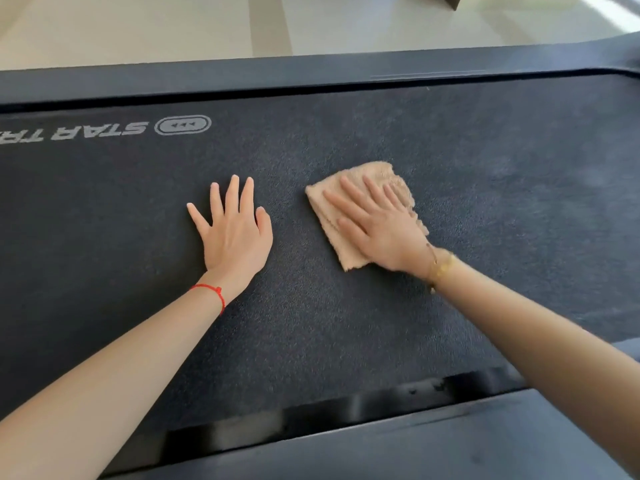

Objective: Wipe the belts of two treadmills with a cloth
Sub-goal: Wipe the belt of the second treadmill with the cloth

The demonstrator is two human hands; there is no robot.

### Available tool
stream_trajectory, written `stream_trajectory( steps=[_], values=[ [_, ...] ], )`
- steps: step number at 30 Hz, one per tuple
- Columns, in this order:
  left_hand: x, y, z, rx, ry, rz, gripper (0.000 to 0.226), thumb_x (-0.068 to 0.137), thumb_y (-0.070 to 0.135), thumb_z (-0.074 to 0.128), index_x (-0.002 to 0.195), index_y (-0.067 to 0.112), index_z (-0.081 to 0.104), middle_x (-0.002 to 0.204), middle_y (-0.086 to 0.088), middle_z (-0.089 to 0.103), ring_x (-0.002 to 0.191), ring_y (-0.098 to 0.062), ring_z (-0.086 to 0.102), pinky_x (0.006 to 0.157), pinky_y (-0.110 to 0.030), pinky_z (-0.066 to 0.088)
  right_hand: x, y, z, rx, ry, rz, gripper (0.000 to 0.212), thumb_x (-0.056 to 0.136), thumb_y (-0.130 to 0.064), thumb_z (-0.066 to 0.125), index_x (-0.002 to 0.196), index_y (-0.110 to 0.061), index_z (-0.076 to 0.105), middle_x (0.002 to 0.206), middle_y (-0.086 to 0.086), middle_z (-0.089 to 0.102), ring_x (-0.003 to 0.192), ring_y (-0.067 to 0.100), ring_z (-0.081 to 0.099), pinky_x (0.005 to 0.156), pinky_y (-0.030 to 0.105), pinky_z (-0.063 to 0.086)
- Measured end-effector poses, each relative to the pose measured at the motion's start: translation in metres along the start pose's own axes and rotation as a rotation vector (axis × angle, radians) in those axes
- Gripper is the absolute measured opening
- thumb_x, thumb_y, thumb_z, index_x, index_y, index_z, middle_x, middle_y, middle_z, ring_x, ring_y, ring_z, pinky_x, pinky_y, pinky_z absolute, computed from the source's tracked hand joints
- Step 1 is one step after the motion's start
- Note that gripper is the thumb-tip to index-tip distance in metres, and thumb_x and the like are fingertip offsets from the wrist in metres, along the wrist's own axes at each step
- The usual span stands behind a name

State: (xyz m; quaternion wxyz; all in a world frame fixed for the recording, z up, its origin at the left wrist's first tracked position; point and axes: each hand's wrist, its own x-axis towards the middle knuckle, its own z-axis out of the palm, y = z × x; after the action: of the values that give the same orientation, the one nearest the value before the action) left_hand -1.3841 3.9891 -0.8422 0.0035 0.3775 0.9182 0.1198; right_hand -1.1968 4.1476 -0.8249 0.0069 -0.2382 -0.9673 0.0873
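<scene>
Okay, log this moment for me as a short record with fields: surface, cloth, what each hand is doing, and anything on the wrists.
surface: dark textured treadmill belt with white printed logo
cloth: folded beige terry cloth, lying flat on the belt
right hand: fingers straight, pressing on the cloth
left hand: fingers spread, flat on bare belt, apart from the cloth
wrists: red string bracelet left, gold bracelet right
</scene>
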Motion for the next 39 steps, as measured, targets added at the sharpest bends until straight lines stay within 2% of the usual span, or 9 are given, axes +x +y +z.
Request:
stream_trajectory(
  steps=[5,11,14,16,21,25,30,33,39],
  values=[
    [0.0,0.001,0.0,0.023,0.017,-0.014,0.056,0.103,0.036,0.023,0.158,0.027,0.013,0.166,0.005,0.011,0.153,-0.023,0.003,0.119,-0.062,0.003,0.105,0.001,-0.002,0.041,-0.006,0.141,0.052,0.105,-0.051,0.015,0.156,-0.043,0.011,0.167,-0.008,0.002,0.153,0.032,-0.006,0.122,0.051,-0.006],
    [0.0,-0.002,0.003,0.046,0.016,-0.004,0.057,0.102,0.038,0.024,0.158,0.029,0.013,0.165,0.007,0.011,0.153,-0.02,0.004,0.119,-0.062,0.005,0.075,-0.023,0.01,0.009,0.01,-0.192,0.052,0.105,-0.049,0.016,0.156,-0.043,0.012,0.166,-0.009,0.006,0.153,0.03,-0.003,0.121,0.046,-0.009],
    [-0.001,-0.004,0.002,0.04,0.007,-0.015,0.058,0.102,0.039,0.023,0.158,0.029,0.012,0.165,0.007,0.011,0.153,-0.02,0.004,0.119,-0.062,0.005,0.068,-0.002,0.005,0.011,0.007,-0.228,0.051,0.104,-0.05,0.018,0.155,-0.043,0.016,0.166,-0.008,0.01,0.153,0.028,0.0,0.123,0.049,0.0],
    [-0.001,-0.002,0.002,0.052,0.002,-0.024,0.058,0.101,0.04,0.02,0.158,0.03,0.011,0.165,0.008,0.01,0.153,-0.02,0.003,0.119,-0.062,0.005,0.081,0.015,0.002,0.008,0.018,-0.177,0.051,0.105,-0.049,0.02,0.155,-0.042,0.018,0.166,-0.007,0.011,0.153,0.03,0.002,0.122,0.052,0.003],
    [0.001,0.0,0.004,0.06,0.018,-0.049,0.061,0.098,0.042,0.015,0.157,0.03,0.013,0.165,0.007,0.013,0.153,-0.021,0.005,0.118,-0.065,0.008,0.172,0.039,-0.01,0.059,-0.011,0.072,0.053,0.104,-0.052,0.016,0.156,-0.041,0.013,0.167,-0.008,0.001,0.153,0.03,-0.006,0.122,0.051,-0.006],
    [0.001,0.005,0.002,0.059,0.026,-0.051,0.061,0.098,0.041,0.018,0.157,0.029,0.017,0.164,0.006,0.016,0.153,-0.021,0.008,0.118,-0.066,0.009,0.243,0.013,-0.013,0.09,-0.029,0.214,0.056,0.102,-0.047,0.015,0.158,-0.037,0.012,0.167,-0.002,-0.001,0.152,0.033,-0.011,0.12,0.053,-0.013],
    [0.003,0.003,0.001,0.046,0.033,-0.043,0.06,0.097,0.041,0.021,0.156,0.028,0.021,0.163,0.006,0.019,0.152,-0.021,0.009,0.118,-0.065,0.009,0.245,-0.04,-0.002,0.027,-0.06,-0.085,0.054,0.104,-0.05,0.012,0.157,-0.041,0.011,0.167,-0.005,0.001,0.152,0.034,-0.007,0.121,0.053,-0.009],
    [0.002,0.003,0.001,0.026,0.041,-0.044,0.058,0.099,0.039,0.027,0.156,0.028,0.023,0.163,0.007,0.02,0.152,-0.02,0.01,0.118,-0.065,0.008,0.23,-0.021,-0.003,0.05,-0.065,-0.176,0.052,0.103,-0.054,0.015,0.155,-0.046,0.012,0.166,-0.01,0.003,0.153,0.031,-0.004,0.122,0.051,-0.006],
    [0.001,0.006,-0.003,0.011,0.027,-0.049,0.059,0.098,0.04,0.023,0.156,0.028,0.021,0.164,0.006,0.018,0.153,-0.02,0.007,0.118,-0.065,0.004,0.218,0.076,-0.026,0.017,-0.032,0.19,0.057,0.101,-0.054,0.015,0.157,-0.04,0.012,0.167,-0.004,0.0,0.152,0.033,-0.008,0.121,0.052,-0.009]
  ],
)
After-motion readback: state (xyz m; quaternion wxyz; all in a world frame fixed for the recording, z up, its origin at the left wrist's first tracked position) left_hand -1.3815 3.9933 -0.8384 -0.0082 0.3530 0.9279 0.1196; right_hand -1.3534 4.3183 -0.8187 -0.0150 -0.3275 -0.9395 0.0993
